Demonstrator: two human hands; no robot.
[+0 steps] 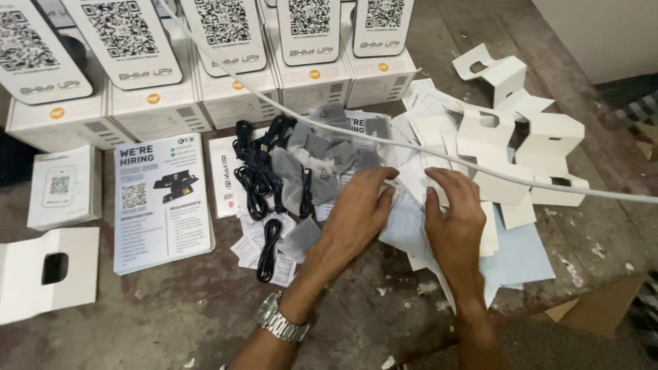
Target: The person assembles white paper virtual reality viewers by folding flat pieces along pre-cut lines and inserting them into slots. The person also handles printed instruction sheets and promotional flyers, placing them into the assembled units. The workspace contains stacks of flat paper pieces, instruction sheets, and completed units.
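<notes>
My left hand (pixel 356 214), with a metal watch (pixel 281 319) on the wrist, rests fingers spread on a heap of papers and grey plastic pouches (pixel 322 154). My right hand (pixel 452 219) lies flat on a stack of white and pale blue paper sheets (pixel 514 257), fingers touching the top sheets. Neither hand clearly grips anything. Coiled black cables (pixel 257 168) lie just left of my left hand.
White boxes (pixel 161 109) with code-printed stands line the far side. A stack of printed flyers (pixel 161 202) and folded white card inserts (pixel 41 274) lie at left. More white card inserts (pixel 528 137) are piled at right. A white cable (pixel 480 164) crosses above.
</notes>
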